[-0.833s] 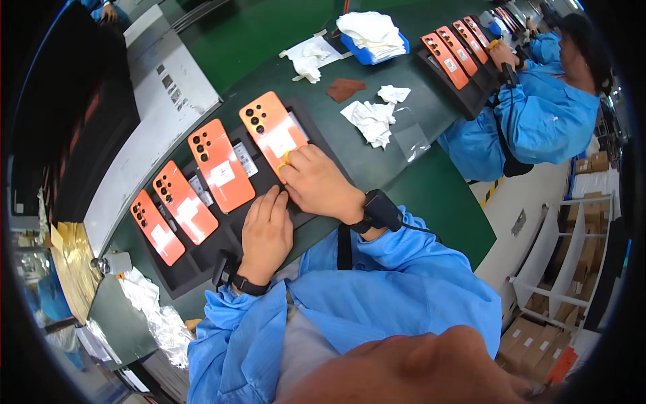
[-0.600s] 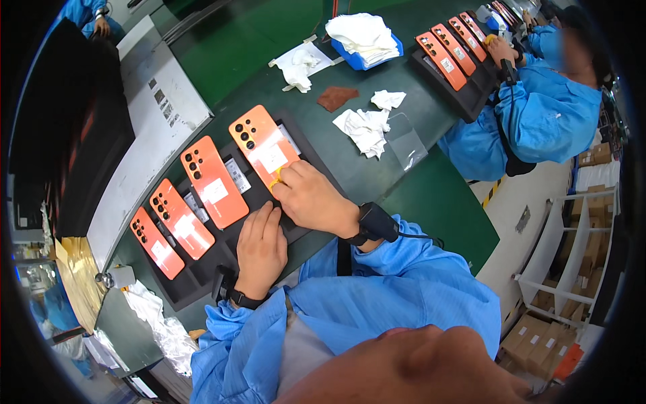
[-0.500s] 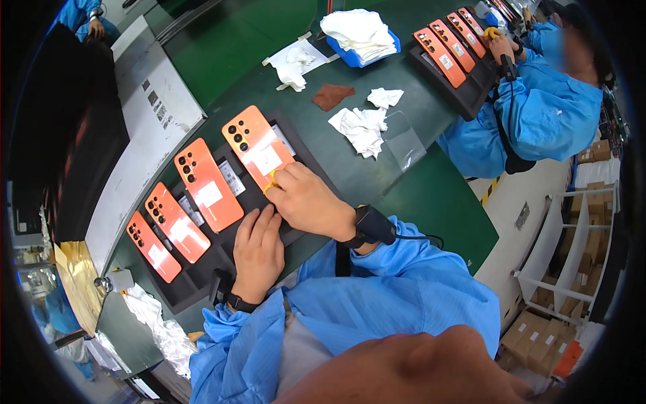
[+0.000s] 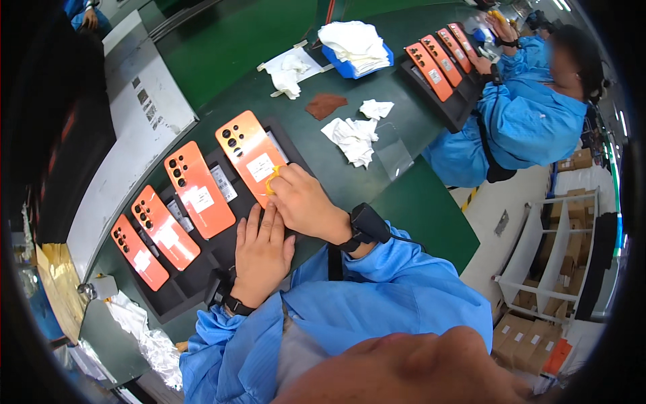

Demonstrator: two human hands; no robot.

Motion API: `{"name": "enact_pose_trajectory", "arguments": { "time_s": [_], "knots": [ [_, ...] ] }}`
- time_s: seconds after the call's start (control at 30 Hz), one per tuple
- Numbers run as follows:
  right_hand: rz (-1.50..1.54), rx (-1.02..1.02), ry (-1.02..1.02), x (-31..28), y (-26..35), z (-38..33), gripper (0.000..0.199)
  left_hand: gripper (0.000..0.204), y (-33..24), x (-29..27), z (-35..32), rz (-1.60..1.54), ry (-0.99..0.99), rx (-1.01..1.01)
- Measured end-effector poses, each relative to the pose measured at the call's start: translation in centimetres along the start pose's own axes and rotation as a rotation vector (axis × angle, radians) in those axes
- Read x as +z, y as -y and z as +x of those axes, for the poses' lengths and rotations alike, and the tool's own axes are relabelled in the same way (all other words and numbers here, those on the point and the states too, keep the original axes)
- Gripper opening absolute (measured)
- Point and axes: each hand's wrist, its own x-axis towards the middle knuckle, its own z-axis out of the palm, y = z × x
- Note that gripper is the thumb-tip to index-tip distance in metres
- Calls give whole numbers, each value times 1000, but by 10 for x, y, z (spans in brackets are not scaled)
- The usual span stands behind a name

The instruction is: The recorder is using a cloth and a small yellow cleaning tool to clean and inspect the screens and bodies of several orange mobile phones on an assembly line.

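Observation:
Four orange phones lie back up in a slanting row on a black tray, white labels on their backs. My right hand (image 4: pixel 303 205) is at the lower end of the rightmost phone (image 4: pixel 243 145), fingers curled together. A small soft-looking yellow piece (image 4: pixel 272 180) shows at its fingertips against the phone's back; whether held or worn, I cannot tell. Beside it my left hand (image 4: pixel 262 252) lies flat, fingers stretched out, tips at the same phone's lower edge. To the left lie the second phone (image 4: pixel 200 190), the third phone (image 4: pixel 165 227) and the leftmost phone (image 4: pixel 139 252).
The black tray (image 4: pixel 202 286) rests on a green table (image 4: pixel 269 108). Crumpled white cloths (image 4: pixel 354 141), a brown cloth (image 4: pixel 326 106) and a blue bin (image 4: pixel 363 69) of white wipes lie beyond. At right, a co-worker in blue (image 4: pixel 525 121) handles another tray of orange phones (image 4: pixel 428 71).
The whole view has shifted slightly. My right hand stays at the rightmost phone, with more of the yellow piece showing. My left fingers now lie closer against that phone's lower end.

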Motion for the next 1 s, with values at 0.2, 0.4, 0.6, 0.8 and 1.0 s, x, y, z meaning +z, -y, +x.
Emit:
{"name": "enact_pose_trajectory", "arguments": {
  "time_s": [0.2, 0.4, 0.6, 0.8, 1.0],
  "knots": [
    [-5, 93, 17, -3, 4, 2, 13, 57, 0, 0, 0, -21, -20, -15],
    [7, 52, -17, -6, 10, 0, 23, 60, 2, 1, -2, -14, -17, -31],
    [-81, 28, 19, -6, 5, -6, 17, 77, -1, -5, 1, -21, -11, -46],
    [-151, 17, -2, -2, 7, -6, 13, 89, -1, 2, -4, 23, -9, -49],
    [-190, 28, -28, -1, 6, -1, 11, 87, 0, 4, -3, 40, -31, -61]
  ]
}}
